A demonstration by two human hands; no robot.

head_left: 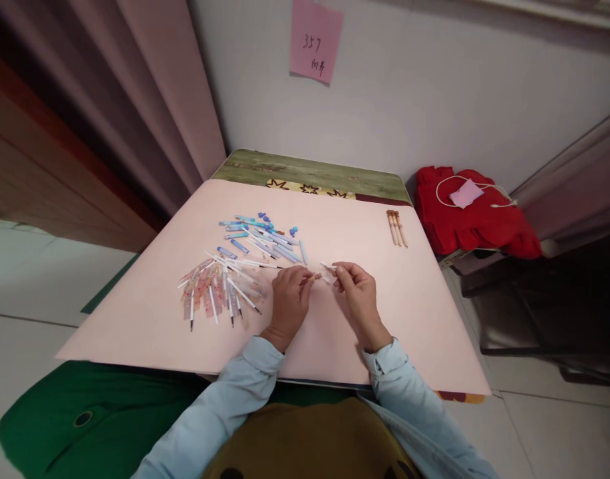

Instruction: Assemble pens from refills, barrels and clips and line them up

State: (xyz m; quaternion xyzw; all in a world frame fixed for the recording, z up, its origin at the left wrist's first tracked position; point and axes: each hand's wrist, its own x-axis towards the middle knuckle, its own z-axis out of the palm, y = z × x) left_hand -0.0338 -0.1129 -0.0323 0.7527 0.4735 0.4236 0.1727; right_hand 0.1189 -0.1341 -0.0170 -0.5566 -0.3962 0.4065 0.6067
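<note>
My left hand point(289, 299) is closed, pinching a small beige-brown pen part point(315, 275) between thumb and fingertips. Facing it, my right hand point(359, 296) is closed on a thin white pen refill point(328, 265), whose end points left toward the pen part. A small gap seems to separate the two pieces. Left of my left hand lie several white pen refills point(245, 295) with dark tips, mixed with pinkish clear sleeves point(202, 283). Beyond them are scattered blue pen barrels point(239, 247) and small dark blue caps point(263, 217).
Three beige pens with brown tops point(397, 229) lie side by side at the far right of the pink-covered table point(159, 326). A red cloth point(469, 223) with a white cable rests beyond the right edge. A pink note point(315, 41) is on the wall.
</note>
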